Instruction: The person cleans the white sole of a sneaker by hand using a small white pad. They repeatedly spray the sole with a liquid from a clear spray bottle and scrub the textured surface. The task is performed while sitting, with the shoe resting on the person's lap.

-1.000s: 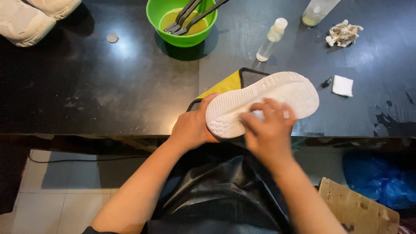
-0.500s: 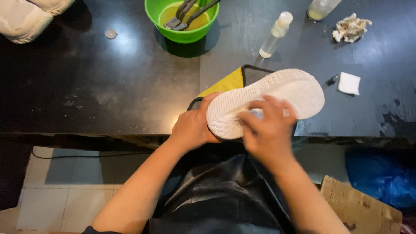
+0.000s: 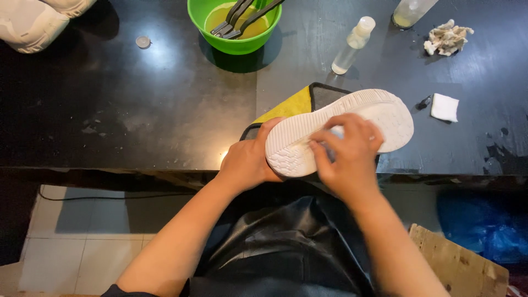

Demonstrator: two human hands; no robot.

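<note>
A white shoe (image 3: 385,110) lies sole up over the near edge of the black table (image 3: 137,121). My left hand (image 3: 247,159) grips its near end from the left. My right hand (image 3: 346,154) rests on the middle of the sole, its fingers pressed down on a small pale pad (image 3: 336,133) that is mostly hidden under them. A yellow cloth with dark trim (image 3: 289,107) lies beneath the shoe.
At the back stand a green bowl (image 3: 198,16) of yellowish liquid holding dark brushes (image 3: 242,16), a small clear spray bottle (image 3: 352,44) and another bottle (image 3: 410,11). A crumpled rag (image 3: 446,37) and a white pad (image 3: 444,107) lie to the right. Another white shoe (image 3: 33,22) sits far left.
My right hand has slid a little along the sole, fingers still pressed on it. My left hand keeps its hold, and the shoe has barely shifted.
</note>
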